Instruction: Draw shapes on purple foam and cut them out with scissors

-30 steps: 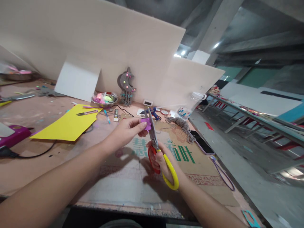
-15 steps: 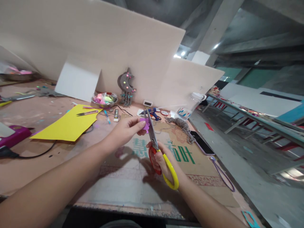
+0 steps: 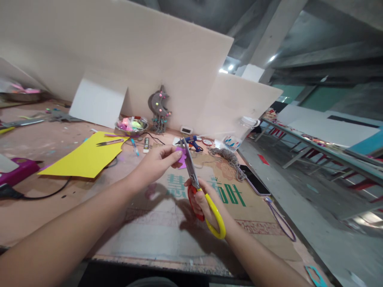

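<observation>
My left hand [image 3: 157, 162] pinches a small purple foam piece [image 3: 181, 156] above the table, fingers closed on it. My right hand [image 3: 203, 203] grips scissors [image 3: 196, 184] with one red and one yellow handle loop. The steel blades point up and away, and they meet the purple piece at its right edge. Both hands hover over a flat brown cardboard sheet [image 3: 209, 207] with green printed characters.
A yellow sheet [image 3: 86, 157] with small snips on it lies at the left. Behind are a bowl of coloured scraps [image 3: 131, 124], a grey moon ornament [image 3: 160, 105], a blue glue gun [image 3: 191, 142], a twine bundle [image 3: 229, 157] and a phone [image 3: 254, 179]. White boards stand along the back.
The purple piece has turned slightly in my left fingers and sunk a little. The scissor blades have tilted a bit to the left along its edge.
</observation>
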Demonstrator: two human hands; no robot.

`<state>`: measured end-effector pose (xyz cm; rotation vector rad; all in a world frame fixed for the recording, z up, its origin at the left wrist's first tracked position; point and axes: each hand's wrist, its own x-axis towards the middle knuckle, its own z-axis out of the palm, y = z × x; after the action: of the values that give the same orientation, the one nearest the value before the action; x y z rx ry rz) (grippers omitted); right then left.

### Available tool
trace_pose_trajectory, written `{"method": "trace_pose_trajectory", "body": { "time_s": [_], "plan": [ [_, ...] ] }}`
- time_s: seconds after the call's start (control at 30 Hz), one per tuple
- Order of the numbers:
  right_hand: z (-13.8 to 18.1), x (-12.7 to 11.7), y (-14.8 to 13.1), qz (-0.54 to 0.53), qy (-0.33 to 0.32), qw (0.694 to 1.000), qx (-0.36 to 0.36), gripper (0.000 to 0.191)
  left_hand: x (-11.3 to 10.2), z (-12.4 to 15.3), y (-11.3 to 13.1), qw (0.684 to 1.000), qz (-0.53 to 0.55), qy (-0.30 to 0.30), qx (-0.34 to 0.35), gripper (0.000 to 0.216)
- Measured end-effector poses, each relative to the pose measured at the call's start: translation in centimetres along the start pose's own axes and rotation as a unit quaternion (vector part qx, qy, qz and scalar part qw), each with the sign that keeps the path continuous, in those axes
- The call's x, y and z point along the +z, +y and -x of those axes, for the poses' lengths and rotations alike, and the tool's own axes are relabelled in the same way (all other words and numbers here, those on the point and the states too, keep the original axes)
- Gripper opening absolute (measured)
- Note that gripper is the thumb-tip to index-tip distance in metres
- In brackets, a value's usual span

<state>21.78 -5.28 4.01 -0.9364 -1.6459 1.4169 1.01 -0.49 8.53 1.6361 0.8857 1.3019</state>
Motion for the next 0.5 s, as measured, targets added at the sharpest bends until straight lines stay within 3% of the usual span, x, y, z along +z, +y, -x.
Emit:
{"method": "trace_pose_trajectory", "body": {
  "time_s": [0.5],
  "plan": [
    [0.08, -0.09, 0.36, 0.009, 0.006, 1.000, 0.005, 0.067, -0.37, -0.10, 0.15, 0.999, -0.026, 0.022, 0.002, 0.032]
  ]
}}
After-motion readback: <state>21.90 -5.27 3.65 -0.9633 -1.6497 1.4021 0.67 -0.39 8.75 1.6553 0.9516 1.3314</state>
